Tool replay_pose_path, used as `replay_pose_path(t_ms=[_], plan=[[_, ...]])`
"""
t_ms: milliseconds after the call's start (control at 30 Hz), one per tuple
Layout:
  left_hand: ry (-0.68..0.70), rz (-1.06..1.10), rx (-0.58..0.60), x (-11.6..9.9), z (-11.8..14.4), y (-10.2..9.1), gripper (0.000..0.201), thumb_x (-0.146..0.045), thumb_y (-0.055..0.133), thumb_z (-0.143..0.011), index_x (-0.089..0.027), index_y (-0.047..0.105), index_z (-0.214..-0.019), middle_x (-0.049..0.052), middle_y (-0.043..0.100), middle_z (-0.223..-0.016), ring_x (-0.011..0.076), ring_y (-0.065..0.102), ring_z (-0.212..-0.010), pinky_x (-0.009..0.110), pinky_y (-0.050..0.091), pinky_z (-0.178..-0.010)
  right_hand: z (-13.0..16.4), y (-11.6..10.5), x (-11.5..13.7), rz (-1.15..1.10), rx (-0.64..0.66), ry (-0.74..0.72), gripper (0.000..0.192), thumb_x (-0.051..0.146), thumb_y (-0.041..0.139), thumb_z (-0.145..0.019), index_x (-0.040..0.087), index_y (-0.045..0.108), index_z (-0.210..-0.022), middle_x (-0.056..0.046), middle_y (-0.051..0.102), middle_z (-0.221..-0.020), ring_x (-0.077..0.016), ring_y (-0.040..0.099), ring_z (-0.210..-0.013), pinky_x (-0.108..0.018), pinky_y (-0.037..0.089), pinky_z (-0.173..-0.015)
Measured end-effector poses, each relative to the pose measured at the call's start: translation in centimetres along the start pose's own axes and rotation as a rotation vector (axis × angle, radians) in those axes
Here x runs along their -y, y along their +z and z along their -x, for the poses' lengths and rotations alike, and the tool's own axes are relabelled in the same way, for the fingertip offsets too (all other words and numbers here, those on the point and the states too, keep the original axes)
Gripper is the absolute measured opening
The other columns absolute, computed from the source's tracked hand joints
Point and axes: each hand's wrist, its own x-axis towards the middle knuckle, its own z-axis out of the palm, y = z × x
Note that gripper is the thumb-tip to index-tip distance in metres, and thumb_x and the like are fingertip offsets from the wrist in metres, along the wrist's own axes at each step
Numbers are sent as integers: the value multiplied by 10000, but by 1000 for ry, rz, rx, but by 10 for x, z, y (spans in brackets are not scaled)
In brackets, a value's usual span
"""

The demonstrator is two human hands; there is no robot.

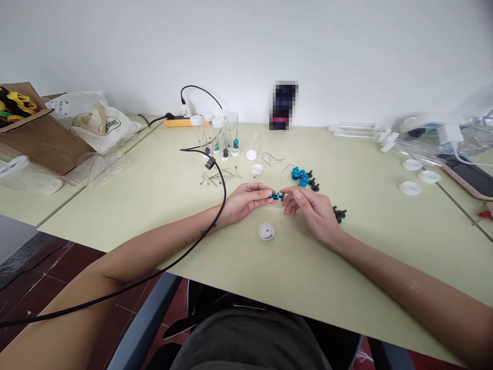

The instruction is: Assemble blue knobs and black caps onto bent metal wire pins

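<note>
Between the thumb and fingers of my left hand (pixel 246 202) is a small blue metal clamp (pixel 275 196) with a black thumbscrew (pixel 282 197) at its right end. Thin silver wire-like pieces (pixel 246 188) show at the back of that hand's fingers; whether they are held is unclear. The index fingertip of my right hand (pixel 310 208) touches the thumbscrew, while its other fingers are loosely bent and apart. Below the hands stands a round white cap (pixel 266 232) with small bits in it. Several blue clamps (pixel 300 176) and black thumbscrews (pixel 314 185) lie just beyond my right hand.
Capped clear tubes (pixel 219 136) stand at the back, near an orange power strip (pixel 181 122). Bent metal pins (pixel 221 176) lie left of a white cap (pixel 257 169). A black cable (pixel 208 226) crosses over my left forearm. At left is a cardboard box (pixel 46 139); at right, a phone (pixel 470 174).
</note>
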Motion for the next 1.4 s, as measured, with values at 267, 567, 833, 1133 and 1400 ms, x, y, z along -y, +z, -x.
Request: replay_pose_path(t_ms=[267, 567, 833, 1133, 1400], plan=[[-3, 2, -1, 0, 0, 0, 182, -210, 774, -733, -102, 725, -871, 37, 714, -863, 127, 692, -822, 290, 473, -953, 0, 1, 1, 2, 2, 4, 355, 432, 402, -997, 211, 655, -1111, -28, 649, -826, -130, 630, -683, -271, 521, -630], [-9, 4, -3, 0, 0, 0, 178, -209, 774, -734, -103, 725, -869, 34, 712, -855, 126, 693, -814, 283, 474, -942, -1, 1, 1, -13, 5, 15, 368, 447, 400, -993, 203, 658, -1088, -35, 650, -833, -139, 632, -690, -277, 519, -630], [-8, 5, -7, 0, 0, 1, 184, -214, 780, -727, -106, 728, -867, 31, 712, -847, 126, 693, -809, 305, 464, -968, 0, 0, 2, -10, 5, 13, 369, 449, 394, -995, 208, 648, -1111, -32, 647, -835, -140, 630, -693, -282, 515, -648], [-15, 14, -14, 0, 0, 1, 168, -194, 775, -732, -103, 726, -864, 34, 716, -877, 123, 694, -809, 292, 473, -955, 0, 0, 1, -29, -6, 24, 395, 476, 383, -991, 209, 643, -1121, -36, 647, -835, -145, 632, -694, -286, 515, -642], [-14, 13, -16, -1, 1, 2, 162, -190, 775, -730, -104, 725, -858, 29, 715, -861, 120, 692, -804, 290, 477, -954, 0, 1, 1, -40, -3, 32, 414, 500, 381, -984, 206, 649, -1098, -41, 649, -829, -153, 633, -692, -294, 517, -642]])
